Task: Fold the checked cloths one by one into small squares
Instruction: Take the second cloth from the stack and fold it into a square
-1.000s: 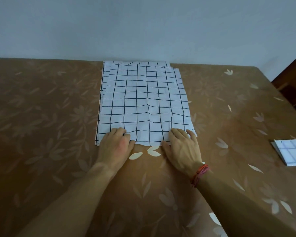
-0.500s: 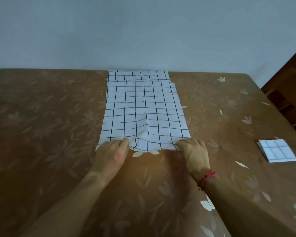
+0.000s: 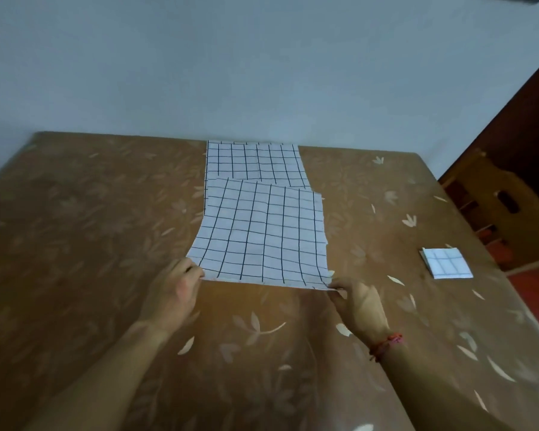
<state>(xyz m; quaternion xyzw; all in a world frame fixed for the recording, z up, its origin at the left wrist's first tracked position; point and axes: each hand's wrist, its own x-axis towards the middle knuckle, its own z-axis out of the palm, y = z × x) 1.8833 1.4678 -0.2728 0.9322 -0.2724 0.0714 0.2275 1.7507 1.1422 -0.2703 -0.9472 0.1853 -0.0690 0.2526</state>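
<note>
Pale grey-blue wall behind brown flower-patterned table; light dim. Top white checked cloth with black grid at mid-table; lay square on the pile under flat palms a second ago, since drawn toward near edge; near hem now raised off the surface, far part resting on second checked cloth, uncovered at far edge. Left hand pinching near-left corner, fingers curled; right hand, red thread bracelet at wrist, pinching near-right corner likewise. Small folded checked square near right edge, well apart. Judged: one cloth separated from pile; first fold not yet made; at least two cloths left.
</note>
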